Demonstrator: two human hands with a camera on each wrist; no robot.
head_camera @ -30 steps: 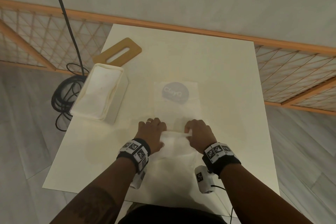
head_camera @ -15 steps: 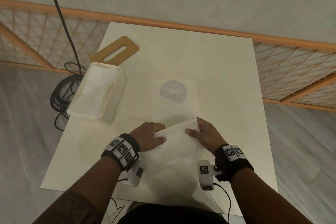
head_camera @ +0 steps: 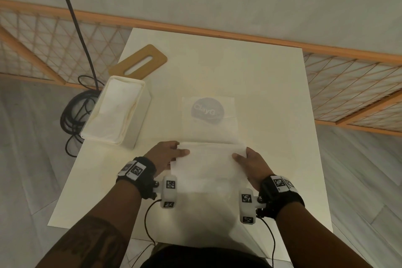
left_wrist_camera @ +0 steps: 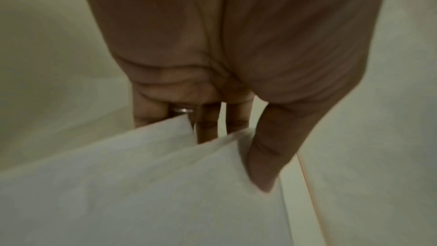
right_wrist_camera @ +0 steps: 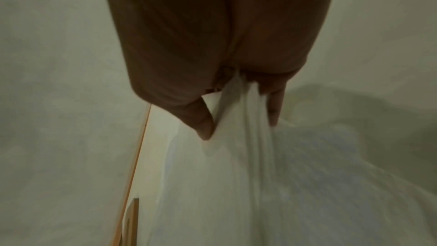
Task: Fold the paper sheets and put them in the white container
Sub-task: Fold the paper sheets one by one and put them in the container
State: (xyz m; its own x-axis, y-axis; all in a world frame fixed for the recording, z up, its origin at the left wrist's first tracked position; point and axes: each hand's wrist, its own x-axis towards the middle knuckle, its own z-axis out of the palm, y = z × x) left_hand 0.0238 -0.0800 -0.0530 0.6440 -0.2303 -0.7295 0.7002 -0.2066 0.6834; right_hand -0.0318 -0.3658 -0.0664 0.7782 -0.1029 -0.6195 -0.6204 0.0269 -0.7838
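A thin white paper sheet is held up over the near middle of the white table. My left hand pinches its left top corner, thumb on top and fingers behind, as the left wrist view shows on the sheet. My right hand pinches the right top corner, where the paper bunches between thumb and fingers. A second sheet with a round blue logo lies flat just beyond. The white container stands at the table's left edge, lined with white paper.
A tan wooden lid with a slot lies behind the container. Black cables coil on the floor left of the table. An orange lattice rail runs along the far edge.
Both hands have moved apart and toward me, lifting the sheet and spreading it wide. A second ago they were close together, bunching the paper on the table.
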